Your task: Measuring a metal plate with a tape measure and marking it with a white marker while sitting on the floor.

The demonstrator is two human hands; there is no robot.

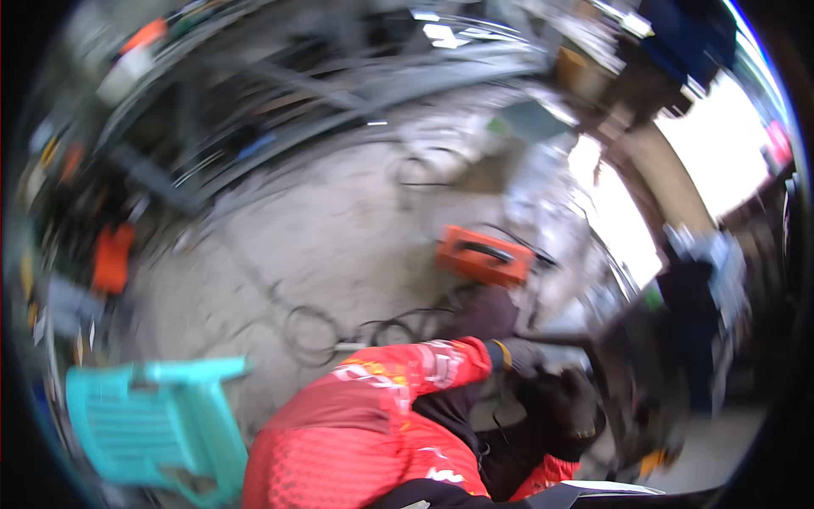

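1. Our left hand (519, 356) and right hand (566, 407), both in dark gloves, meet low at the right; blur hides their fingers.
2. The orange box-shaped machine with a black handle (485, 254) sits on the concrete floor (339, 229) just beyond them.
3. A turquoise plastic chair (157, 420) stands to our left.

A turquoise plastic chair (157, 420), an orange box (483, 254) and black cables (339, 331) lie about.

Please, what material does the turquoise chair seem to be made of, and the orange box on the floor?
The turquoise chair looks like moulded plastic: one even colour, slatted seat, smooth matte surface. The orange box seems painted metal or hard plastic, with a black handle on top; motion blur leaves that open.
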